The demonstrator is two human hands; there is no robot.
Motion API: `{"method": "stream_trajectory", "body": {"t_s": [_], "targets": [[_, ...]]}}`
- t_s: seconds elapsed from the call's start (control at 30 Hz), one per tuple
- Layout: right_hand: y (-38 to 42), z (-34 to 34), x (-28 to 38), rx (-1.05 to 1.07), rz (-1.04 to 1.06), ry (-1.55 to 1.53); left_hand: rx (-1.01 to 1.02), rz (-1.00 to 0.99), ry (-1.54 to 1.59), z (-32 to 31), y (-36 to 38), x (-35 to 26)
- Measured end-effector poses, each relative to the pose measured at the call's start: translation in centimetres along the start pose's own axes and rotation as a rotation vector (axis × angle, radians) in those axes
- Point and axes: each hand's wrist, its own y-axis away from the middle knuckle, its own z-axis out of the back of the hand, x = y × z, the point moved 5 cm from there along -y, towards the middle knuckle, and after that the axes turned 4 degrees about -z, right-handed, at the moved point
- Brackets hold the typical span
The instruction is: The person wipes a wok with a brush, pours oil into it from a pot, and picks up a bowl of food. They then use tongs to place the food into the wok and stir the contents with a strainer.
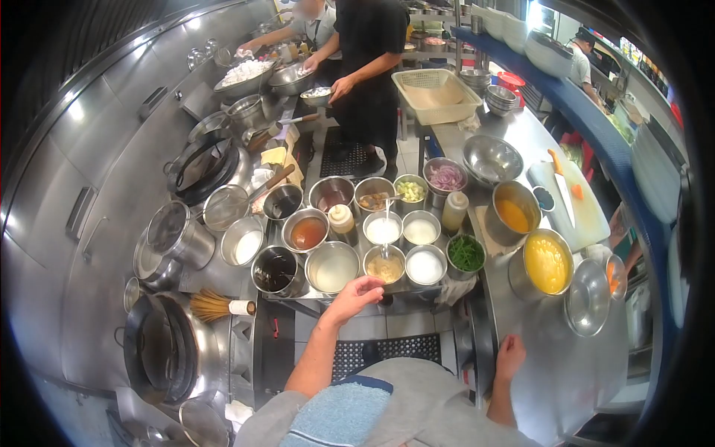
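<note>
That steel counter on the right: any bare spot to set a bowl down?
Yes: the steel counter is bare between the right hand, the upturned lid and the yellow sauce pot. The seasoning bowls by the left hand sit packed rim to rim.

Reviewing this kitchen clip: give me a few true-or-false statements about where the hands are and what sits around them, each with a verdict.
1. The left hand reaches toward the seasoning bowls. True.
2. The right hand holds a knife. False: it holds nothing and rests at the edge of the steel counter.
3. A bowl of chopped greens sits right of the white powder bowl. True.
4. The bamboo brush lies inside the wok. False: it lies beside the wok.
</note>
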Motion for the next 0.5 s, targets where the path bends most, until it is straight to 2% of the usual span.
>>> {"method": "stream_trajectory", "body": {"t_s": [0.5], "targets": [[-0.01, -0.41, -0.89, -0.043, 0.012, -0.035, -0.002, 0.006, 0.0, -0.47, 0.23, -0.03]]}}
